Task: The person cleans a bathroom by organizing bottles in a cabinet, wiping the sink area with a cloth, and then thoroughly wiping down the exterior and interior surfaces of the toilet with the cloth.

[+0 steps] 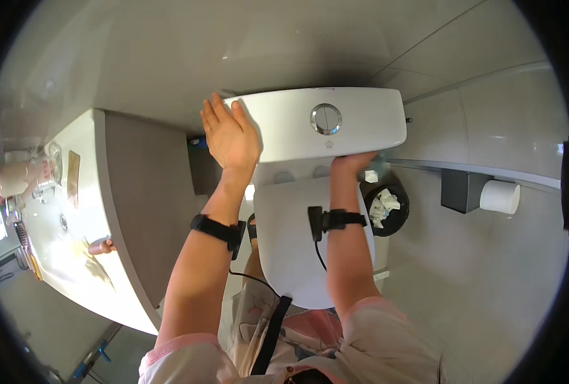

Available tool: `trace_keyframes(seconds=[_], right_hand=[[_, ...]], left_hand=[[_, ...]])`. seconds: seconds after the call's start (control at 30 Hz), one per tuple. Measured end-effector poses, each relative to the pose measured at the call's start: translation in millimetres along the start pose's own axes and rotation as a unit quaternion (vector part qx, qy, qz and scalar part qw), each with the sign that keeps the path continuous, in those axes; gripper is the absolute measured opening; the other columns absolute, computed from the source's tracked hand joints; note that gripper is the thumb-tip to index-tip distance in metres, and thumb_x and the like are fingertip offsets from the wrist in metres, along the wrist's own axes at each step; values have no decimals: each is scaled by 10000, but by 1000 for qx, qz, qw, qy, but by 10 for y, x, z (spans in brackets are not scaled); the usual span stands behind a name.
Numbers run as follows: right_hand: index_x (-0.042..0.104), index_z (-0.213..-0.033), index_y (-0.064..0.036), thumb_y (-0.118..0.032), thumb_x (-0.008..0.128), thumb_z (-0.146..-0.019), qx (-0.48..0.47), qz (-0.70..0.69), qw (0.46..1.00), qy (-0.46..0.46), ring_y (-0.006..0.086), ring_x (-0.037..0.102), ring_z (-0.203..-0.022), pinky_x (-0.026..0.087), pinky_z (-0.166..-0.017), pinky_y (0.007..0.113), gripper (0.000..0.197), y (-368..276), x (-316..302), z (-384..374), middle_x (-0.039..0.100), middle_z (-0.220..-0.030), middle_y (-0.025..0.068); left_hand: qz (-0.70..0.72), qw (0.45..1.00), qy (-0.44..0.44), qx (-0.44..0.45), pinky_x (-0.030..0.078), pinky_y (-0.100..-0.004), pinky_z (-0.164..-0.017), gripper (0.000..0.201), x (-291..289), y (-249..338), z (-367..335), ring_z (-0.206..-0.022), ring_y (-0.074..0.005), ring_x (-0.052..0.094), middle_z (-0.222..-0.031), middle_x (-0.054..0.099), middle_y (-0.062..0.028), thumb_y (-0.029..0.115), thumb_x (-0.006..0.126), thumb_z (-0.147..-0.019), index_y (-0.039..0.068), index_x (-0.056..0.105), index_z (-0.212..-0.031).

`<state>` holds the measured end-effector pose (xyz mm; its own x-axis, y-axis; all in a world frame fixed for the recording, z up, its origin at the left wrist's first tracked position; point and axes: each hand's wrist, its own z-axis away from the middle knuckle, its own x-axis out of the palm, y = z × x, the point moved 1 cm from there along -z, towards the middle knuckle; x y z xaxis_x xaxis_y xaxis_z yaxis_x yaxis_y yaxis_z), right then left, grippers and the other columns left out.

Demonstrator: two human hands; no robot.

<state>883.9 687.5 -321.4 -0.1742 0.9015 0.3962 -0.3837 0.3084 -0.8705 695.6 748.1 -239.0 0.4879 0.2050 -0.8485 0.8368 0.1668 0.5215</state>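
Note:
My left hand (232,136) rests with its fingers spread against the left end of a white toilet cistern (275,125). A round chrome flush button (326,119) sits in the cistern's lid. My right hand (355,161) reaches in at the cistern's front face, close below the lid's front edge, and its fingers are mostly hidden. Beside it shows a blurred blue-green piece of what looks like thin cloth (378,162), which the hand seems to hold. Under my forearms lies the closed white toilet lid (297,237), with two hinge covers at its back. Black straps with small devices circle both wrists.
To the right of the toilet stands a black bin (399,211) with crumpled white paper inside. A toilet roll (500,196) hangs from a dark holder (458,191) on the right wall. On the left, a white washbasin counter (73,246) carries a glass jar, a comb and other small items.

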Motion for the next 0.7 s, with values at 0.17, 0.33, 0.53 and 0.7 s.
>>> trace_keyframes(seconds=[0.17,0.33,0.53,0.7], right_hand=[[392,-1202,-65,-353,354,-887,145,-174,964,-137,185,452,-1062,412,-884,327,428,513,-261,-239,459,-1163,56],[363,-1225,-39,-271,411,-884,321,-280,904,-45,196,432,-1090,397,-901,316,416,1077,63,766,444,-1186,76],[369,-1225,-42,-276,406,-883,-18,300,905,-300,210,450,-1079,392,-899,328,416,1174,-296,170,446,-1209,89],[333,-1239,-10,-301,423,-871,-192,710,623,-267,257,421,-1093,348,-913,355,478,1183,-1007,-1055,406,-1241,128]], left_hand=[[-23,1000,-6,-2,268,-422,-990,500,-13,140,7,-1244,-349,244,-1322,300,-191,362,235,-914,23,293,-1278],[-44,999,11,23,287,-417,-977,504,42,79,4,-1213,-363,290,-1287,347,-203,374,229,-914,15,340,-1250],[-24,1000,4,1,322,-413,-942,484,-26,55,-4,-1159,-341,364,-1241,399,-177,371,232,-916,43,342,-1254],[-28,999,-8,-17,321,-404,-940,503,4,99,3,-1156,-335,370,-1251,402,-164,396,221,-916,46,342,-1257]])
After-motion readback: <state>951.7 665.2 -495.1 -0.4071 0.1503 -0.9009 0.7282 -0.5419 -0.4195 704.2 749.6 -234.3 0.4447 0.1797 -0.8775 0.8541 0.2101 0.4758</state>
